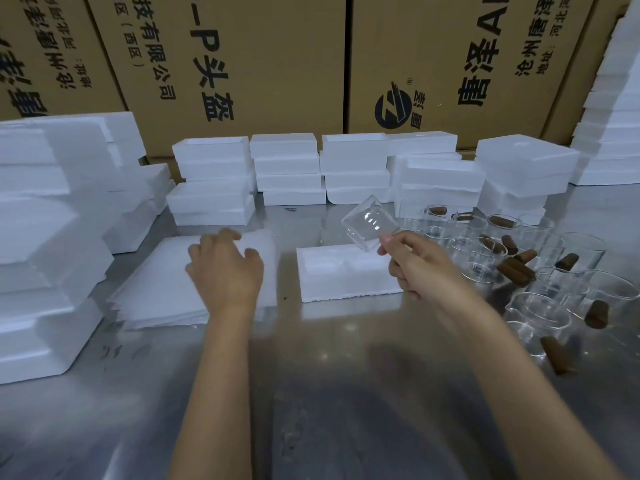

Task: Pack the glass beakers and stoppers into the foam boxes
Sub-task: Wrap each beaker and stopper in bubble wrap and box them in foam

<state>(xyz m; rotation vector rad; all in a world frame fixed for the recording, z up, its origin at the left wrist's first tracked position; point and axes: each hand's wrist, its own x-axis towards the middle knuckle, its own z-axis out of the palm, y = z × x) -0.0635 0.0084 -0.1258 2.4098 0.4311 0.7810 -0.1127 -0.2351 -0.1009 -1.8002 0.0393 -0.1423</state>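
from the head view, tall cardboard cartons (pixel 242 57) are standing behind the steel table (pixel 346 393), their black printing turned sideways: "有限公司", "(西区)", "-p头盔", a round logo with a slanted z, and "沧州" beside an address line starting "河北". the rest of the lettering is being cut off by the frame edges. stacked foam boxes (pixel 287 168) are lining the back and left of the table, and their white surfaces are washing out, so their inner shapes are hard to make out.

the left hand (pixel 225 268) is resting with fingers loosely spread on a pile of thin white foam sheets (pixel 156 292). the right hand (pixel 415 265) is pinching a glass beaker (pixel 369 223) between thumb and fingertips, holding it tilted in the air just above the far right corner of an open foam box (pixel 339 275) lying near the middle of the table. more beakers (pixel 554 289) and brown stoppers (pixel 516 268) are crowding the table's right side; the nearest ones are blurring together.
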